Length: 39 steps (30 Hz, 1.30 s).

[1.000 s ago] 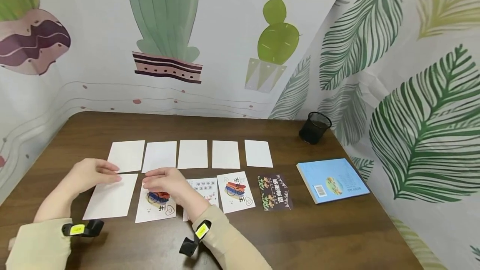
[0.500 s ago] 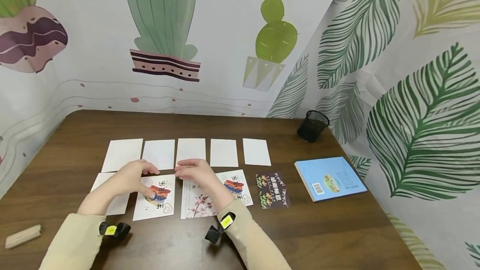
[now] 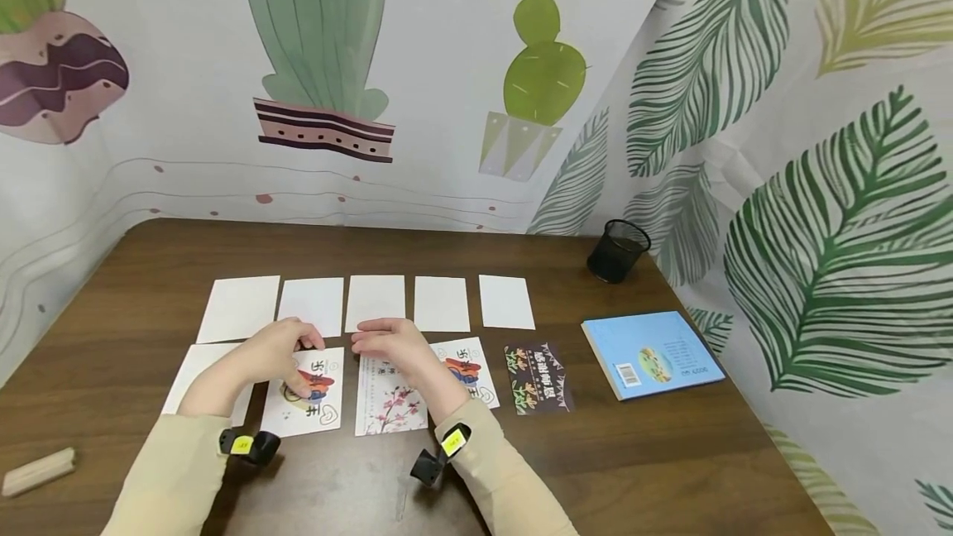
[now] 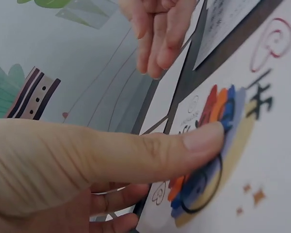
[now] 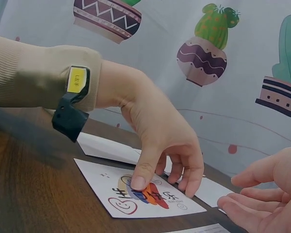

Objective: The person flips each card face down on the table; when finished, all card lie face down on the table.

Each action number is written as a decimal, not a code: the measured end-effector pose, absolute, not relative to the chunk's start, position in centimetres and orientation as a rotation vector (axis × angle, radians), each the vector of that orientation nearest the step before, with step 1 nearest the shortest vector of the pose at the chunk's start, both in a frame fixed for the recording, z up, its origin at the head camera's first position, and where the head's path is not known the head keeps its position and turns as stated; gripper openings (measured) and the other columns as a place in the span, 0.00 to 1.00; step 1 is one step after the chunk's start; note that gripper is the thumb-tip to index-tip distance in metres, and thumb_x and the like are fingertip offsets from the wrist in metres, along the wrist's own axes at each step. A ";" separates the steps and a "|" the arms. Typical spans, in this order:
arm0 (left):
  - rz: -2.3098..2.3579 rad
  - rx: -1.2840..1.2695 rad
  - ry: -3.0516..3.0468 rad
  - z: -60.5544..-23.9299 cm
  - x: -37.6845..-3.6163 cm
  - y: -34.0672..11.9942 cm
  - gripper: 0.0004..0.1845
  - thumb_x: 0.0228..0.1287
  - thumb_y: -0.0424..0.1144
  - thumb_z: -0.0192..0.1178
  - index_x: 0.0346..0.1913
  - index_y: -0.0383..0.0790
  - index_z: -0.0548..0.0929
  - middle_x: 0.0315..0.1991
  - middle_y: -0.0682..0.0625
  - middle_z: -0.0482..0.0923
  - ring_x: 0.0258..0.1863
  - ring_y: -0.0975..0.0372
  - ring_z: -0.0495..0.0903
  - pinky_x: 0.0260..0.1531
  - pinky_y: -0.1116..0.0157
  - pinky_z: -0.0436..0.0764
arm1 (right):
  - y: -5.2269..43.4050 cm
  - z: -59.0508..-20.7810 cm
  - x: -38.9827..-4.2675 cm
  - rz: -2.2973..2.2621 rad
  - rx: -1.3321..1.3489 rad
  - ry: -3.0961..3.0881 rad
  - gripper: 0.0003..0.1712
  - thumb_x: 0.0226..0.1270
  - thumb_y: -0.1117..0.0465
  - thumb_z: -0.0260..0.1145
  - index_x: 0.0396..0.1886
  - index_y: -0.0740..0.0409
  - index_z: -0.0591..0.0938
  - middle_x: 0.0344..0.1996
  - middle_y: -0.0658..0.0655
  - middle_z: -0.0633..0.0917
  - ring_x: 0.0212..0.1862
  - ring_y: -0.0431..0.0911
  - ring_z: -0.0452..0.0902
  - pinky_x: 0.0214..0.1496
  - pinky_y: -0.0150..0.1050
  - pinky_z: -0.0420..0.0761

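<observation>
A pale stick (image 3: 39, 472) lies nearest on the left, on the brown table (image 3: 655, 470). Two tan sleeves (image 3: 514, 470) reach in, each with a black band (image 3: 439, 455) at the wrist. The left hand (image 3: 271, 351) is over a bright card (image 3: 316, 408) that lies flat. Its thumb is on the painted part and its fingers bend down by the far edge – thumb and fingers are wide apart. A white card (image 3: 189, 375) lies just left of it, partly under the arm. The right hand (image 3: 398, 347) is over the far end of a flower card (image 3: 393, 408), loose, with its fingers nearly straight – I cannot tell if it touches the card. Going right, there is another bright card (image 3: 480, 370), a dark card (image 3: 538, 379) and a blue book (image 3: 653, 354). Behind is a row of five blank cards (image 3: 442, 304). A black cup (image 3: 618, 253) stands near the table's far edge. Last, the wall (image 3: 447, 64) has cactus and leaf pictures
</observation>
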<state>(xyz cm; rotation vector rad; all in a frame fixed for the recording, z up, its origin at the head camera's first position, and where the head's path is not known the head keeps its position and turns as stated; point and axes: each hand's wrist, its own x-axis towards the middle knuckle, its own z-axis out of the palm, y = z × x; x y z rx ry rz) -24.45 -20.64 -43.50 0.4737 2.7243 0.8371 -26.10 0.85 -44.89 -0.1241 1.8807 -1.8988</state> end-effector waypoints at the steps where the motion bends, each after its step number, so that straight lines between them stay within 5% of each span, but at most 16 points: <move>1: 0.845 0.472 2.718 -43.5 -24.5 -20.7 0.32 0.25 0.39 0.85 0.40 0.35 0.81 0.38 0.46 0.75 0.38 0.55 0.73 0.40 0.59 0.75 | 0.8 -45.0 -26.1 -1.904 -0.120 1.878 0.21 0.63 0.71 0.65 0.56 0.73 0.78 0.48 0.66 0.86 0.48 0.50 0.86 0.53 0.38 0.84; 16: 1.127 0.535 2.518 -44.0 -25.1 -22.6 0.33 0.33 0.39 0.83 0.44 0.35 0.75 0.37 0.49 0.77 0.36 0.60 0.75 0.32 0.68 0.76 | 0.0 -45.3 -25.4 -1.720 -0.251 2.026 0.25 0.60 0.68 0.68 0.58 0.67 0.78 0.49 0.61 0.87 0.49 0.44 0.84 0.51 0.33 0.83; 28: 1.220 0.603 2.530 -43.8 -25.3 -23.1 0.31 0.36 0.40 0.81 0.44 0.37 0.74 0.42 0.45 0.78 0.36 0.58 0.75 0.34 0.69 0.74 | -1.4 -45.8 -24.7 -1.806 -0.175 1.732 0.21 0.62 0.76 0.61 0.56 0.79 0.75 0.49 0.75 0.83 0.53 0.65 0.81 0.53 0.47 0.84; 39: 1.185 0.573 2.633 -43.8 -25.5 -23.1 0.29 0.44 0.44 0.79 0.47 0.35 0.77 0.45 0.43 0.81 0.42 0.54 0.77 0.38 0.64 0.77 | -1.6 -46.1 -24.4 -1.789 -0.223 1.751 0.18 0.63 0.75 0.60 0.52 0.77 0.79 0.47 0.73 0.84 0.50 0.61 0.83 0.49 0.46 0.85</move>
